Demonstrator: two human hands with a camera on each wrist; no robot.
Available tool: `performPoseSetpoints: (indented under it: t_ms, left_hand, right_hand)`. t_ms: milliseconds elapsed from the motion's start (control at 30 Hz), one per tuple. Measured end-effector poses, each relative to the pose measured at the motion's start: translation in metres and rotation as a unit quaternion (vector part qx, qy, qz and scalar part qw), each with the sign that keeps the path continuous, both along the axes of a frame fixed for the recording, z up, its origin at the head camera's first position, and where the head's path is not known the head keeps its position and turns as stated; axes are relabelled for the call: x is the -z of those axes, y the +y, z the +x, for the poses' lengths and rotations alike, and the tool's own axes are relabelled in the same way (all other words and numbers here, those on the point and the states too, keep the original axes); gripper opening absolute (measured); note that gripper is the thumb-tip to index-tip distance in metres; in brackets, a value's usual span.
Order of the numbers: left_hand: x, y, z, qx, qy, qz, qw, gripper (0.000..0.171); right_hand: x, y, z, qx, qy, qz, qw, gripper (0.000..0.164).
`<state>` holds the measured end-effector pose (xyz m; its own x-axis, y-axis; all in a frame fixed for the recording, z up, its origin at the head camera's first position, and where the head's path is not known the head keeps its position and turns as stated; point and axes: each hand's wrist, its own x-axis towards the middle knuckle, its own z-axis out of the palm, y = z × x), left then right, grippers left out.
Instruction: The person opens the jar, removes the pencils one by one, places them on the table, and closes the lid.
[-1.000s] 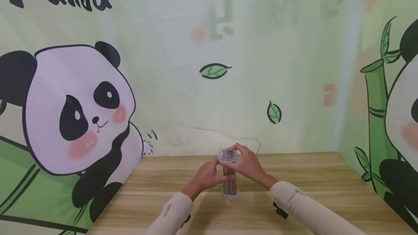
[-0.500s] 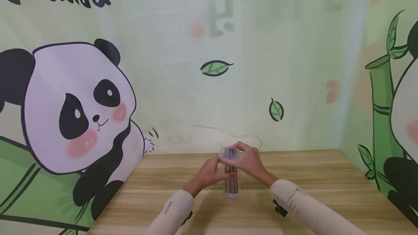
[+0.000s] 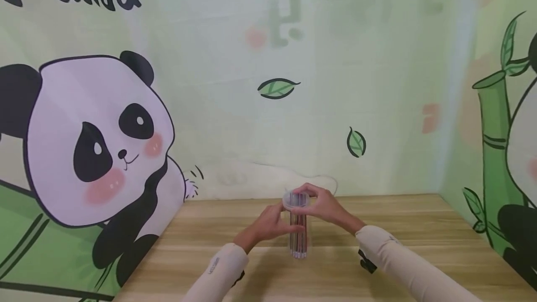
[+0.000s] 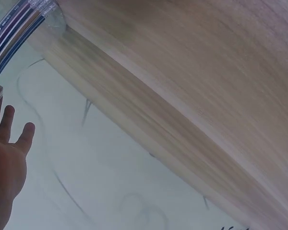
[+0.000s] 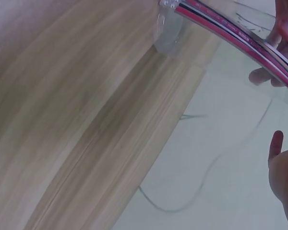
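Observation:
A clear plastic tube (image 3: 299, 242) packed with slim, printed pens or pencils stands upright over the table in the head view. My left hand (image 3: 265, 223) grips its upper part from the left, thumb across the near side. At the top, my right hand (image 3: 326, 205) pinches the round clear lid (image 3: 288, 202) between thumb and fingers. The left wrist view has the striped sticks (image 4: 19, 28) at its top left corner. In the right wrist view, pink and dark sticks (image 5: 245, 40) run through the tube, whose clear bottom end (image 5: 168, 33) is visible.
A wood-grain table (image 3: 201, 264) lies underneath, its far edge meeting a pale green printed backdrop (image 3: 235, 129). Cartoon pandas (image 3: 100, 143) and bamboo (image 3: 495, 153) decorate that backdrop at both sides.
Both hands stay on the tube and lid. The right forearm has shifted slightly to the right and the tube has drifted a little right in the view, which itself moved slightly.

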<state>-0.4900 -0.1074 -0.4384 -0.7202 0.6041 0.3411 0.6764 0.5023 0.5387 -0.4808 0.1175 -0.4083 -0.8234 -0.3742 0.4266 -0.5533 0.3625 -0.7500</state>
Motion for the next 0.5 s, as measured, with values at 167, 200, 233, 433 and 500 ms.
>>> performPoseSetpoints:
  t_ms: [167,200,233,433,500]
  left_hand:
    - [0.000,-0.001,0.003,0.000,0.001,0.005,1.0000,0.077]
    - [0.000,-0.001,0.003,0.001,0.004,0.007,1.0000,0.076]
    - [0.000,0.000,0.003,0.001,0.006,0.008,1.0000,0.076]
    - [0.001,0.001,0.002,-0.005,0.011,0.010,0.9999,0.079]
    - [0.002,0.000,0.003,-0.007,0.010,0.012,0.9999,0.079]
  right_hand:
    - [-0.001,0.000,0.006,-0.010,0.034,0.019,0.999,0.052]
    - [-0.001,0.000,0.007,-0.005,0.050,0.024,0.998,0.054]
    - [-0.001,0.002,0.007,-0.001,0.065,0.027,0.998,0.056]
    - [0.000,0.013,0.006,0.030,0.116,0.040,0.992,0.063]
    - [0.001,0.018,0.006,0.034,0.119,0.038,0.992,0.061]
